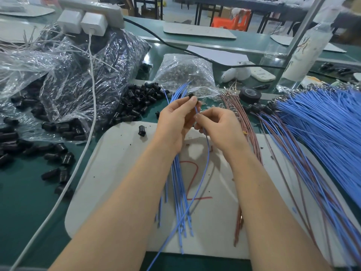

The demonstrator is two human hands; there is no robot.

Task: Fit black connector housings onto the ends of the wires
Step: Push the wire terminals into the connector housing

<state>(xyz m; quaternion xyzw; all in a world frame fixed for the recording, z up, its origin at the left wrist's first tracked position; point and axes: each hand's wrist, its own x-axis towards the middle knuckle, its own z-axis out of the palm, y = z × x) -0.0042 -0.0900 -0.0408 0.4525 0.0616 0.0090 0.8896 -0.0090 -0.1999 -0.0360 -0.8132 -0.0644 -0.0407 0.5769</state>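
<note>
Just above the middle of the frame, the left hand [175, 118] pinches a black connector housing [191, 95] between thumb and fingertips. Its curled fingers also trap a bundle of blue wires [179, 182], which passes through the palm and fans down over the white board [117, 173]. The right hand [218, 124], just beside it, has its fingers curled and nips a single blue wire [208, 153] close to its upper end, right under the housing. The rest of that wire sags in a loose curve towards the lower edge of the frame.

The wire looks light and limp. It will likely buckle if pushed from far back, so the hold belongs close to the tip, leaving only a short stub to feed in. The housing looks like small, hard, smooth plastic that could roll or slip, so it is best gripped across its sides with the opening left clear. Whether the wire end has already entered the housing cannot be told, as the fingers hide it.

More loose housings [136, 102] lie heaped on the green worktop [29, 192], left of the hands.
</note>
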